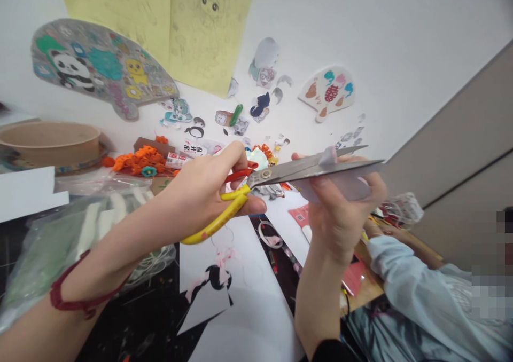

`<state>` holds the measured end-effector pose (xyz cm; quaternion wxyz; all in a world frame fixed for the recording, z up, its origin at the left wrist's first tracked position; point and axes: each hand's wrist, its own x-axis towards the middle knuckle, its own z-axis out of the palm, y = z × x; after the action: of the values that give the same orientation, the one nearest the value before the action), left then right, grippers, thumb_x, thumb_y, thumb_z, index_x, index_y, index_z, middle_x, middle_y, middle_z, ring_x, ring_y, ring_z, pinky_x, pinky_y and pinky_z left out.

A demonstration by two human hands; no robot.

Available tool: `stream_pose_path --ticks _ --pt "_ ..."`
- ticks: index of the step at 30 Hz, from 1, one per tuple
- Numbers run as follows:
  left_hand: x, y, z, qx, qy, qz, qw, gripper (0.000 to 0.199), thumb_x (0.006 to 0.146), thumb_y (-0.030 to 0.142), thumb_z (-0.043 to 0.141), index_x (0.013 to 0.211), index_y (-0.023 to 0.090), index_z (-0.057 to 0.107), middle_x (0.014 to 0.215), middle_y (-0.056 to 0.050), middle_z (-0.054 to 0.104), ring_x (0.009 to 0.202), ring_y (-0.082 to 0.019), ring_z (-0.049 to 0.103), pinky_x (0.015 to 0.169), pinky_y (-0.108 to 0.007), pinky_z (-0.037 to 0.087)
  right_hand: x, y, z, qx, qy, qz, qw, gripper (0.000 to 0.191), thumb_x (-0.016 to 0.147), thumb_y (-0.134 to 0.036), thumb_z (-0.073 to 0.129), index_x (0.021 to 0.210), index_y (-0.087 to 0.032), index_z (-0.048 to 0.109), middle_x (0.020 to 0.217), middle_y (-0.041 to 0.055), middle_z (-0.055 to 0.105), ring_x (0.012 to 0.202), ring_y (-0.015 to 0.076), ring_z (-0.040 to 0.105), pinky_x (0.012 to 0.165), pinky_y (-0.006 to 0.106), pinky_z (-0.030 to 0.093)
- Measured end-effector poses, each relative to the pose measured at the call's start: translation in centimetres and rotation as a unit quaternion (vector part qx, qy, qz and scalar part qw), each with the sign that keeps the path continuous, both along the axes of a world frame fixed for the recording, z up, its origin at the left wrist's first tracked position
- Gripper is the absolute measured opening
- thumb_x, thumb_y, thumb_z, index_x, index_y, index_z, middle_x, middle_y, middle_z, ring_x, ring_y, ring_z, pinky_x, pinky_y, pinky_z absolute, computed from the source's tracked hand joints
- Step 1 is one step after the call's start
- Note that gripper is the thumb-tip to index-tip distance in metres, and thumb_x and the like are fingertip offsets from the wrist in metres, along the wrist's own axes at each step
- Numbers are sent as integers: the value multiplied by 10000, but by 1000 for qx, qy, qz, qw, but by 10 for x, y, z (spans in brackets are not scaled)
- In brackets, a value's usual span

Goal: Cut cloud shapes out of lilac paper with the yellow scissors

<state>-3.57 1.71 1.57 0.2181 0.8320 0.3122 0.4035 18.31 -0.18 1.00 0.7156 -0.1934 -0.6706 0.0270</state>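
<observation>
My left hand [212,183], with a dark red cord round its wrist, is closed on the yellow and red handles of a pair of scissors [266,175]. The blades stand slightly apart and point right. A small pale piece of paper [344,187] is pinched in my right hand [339,218], partly behind the blades. One curled bit of it shows between them. Under the hands lies a white sheet [240,292] carrying black cut scraps [218,277] and a pink ribbon [228,258].
Behind stands a white wall with yellow drawings [208,36], a large fan shape [100,68] and several stickers. Orange craft flowers [140,160] and a plastic bag [40,266] lie left, near a round tan container [52,138]. Another person's sleeve [401,271] is at right.
</observation>
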Motion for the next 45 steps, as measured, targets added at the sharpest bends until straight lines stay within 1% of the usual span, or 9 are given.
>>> stream_pose_path --ticks 5,12,18,22,25,32,34,38,45 --pt "0 -2 1 -28 -8 -14 999 311 785 370 657 884 244 390 657 37 554 550 -123 468 508 -264 345 1 1 -2 -24 -9 -32 999 145 833 -306 767 951 -321 684 908 -30 690 857 187 693 803 457 645" --pt "0 -3 3 -69 -17 -7 997 300 824 428 642 874 244 410 694 24 541 546 -124 446 461 -271 339 -9 -5 8 -18 19 -18 999 136 783 -257 800 819 -288 673 835 -43 703 709 149 697 667 361 634" --pt "8 -6 0 -103 -209 -30 972 356 870 478 681 892 236 422 827 8 592 561 -82 443 469 -258 364 -10 -8 8 -80 16 -4 997 161 752 -277 832 776 -254 674 728 -44 679 703 191 737 688 411 641" --pt "13 -21 6 -115 -258 -20 959 408 797 414 758 896 242 402 831 8 637 642 -118 546 510 -280 414 -7 -4 4 -143 -20 12 989 187 715 -281 856 713 -214 681 645 -59 632 565 103 572 506 255 485" --pt "16 -29 9 -107 -254 -22 961 426 778 358 770 967 247 404 909 7 688 671 -129 592 567 -308 454 -8 -1 2 -158 -48 16 986 180 702 -283 866 724 -212 701 615 -65 599 535 81 480 437 223 366" --pt "16 -18 0 -17 -260 52 964 357 877 425 660 932 252 353 848 34 537 680 -113 507 601 -286 414 -9 3 -1 -142 -65 13 988 191 722 -341 872 752 -260 701 644 -47 618 576 129 559 484 288 511" --pt "12 -14 -1 16 -244 52 968 351 904 466 613 936 255 334 863 28 481 675 -117 448 587 -286 385 -11 3 -1 -130 -43 12 991 190 735 -333 863 755 -258 689 649 -53 614 572 129 566 513 309 542" --pt "-1 -14 6 1 -43 68 997 551 801 516 730 1077 241 341 995 -26 519 794 -174 495 642 -306 372 -15 2 3 -87 12 18 996 150 759 -297 840 840 -268 717 761 -51 687 634 131 635 613 331 594" --pt "-8 -9 7 76 33 151 985 470 825 641 644 933 238 427 702 28 527 633 -159 481 580 -269 335 -6 1 12 -2 48 49 998 166 774 -212 809 922 -260 753 1014 -11 782 909 190 752 824 398 640"
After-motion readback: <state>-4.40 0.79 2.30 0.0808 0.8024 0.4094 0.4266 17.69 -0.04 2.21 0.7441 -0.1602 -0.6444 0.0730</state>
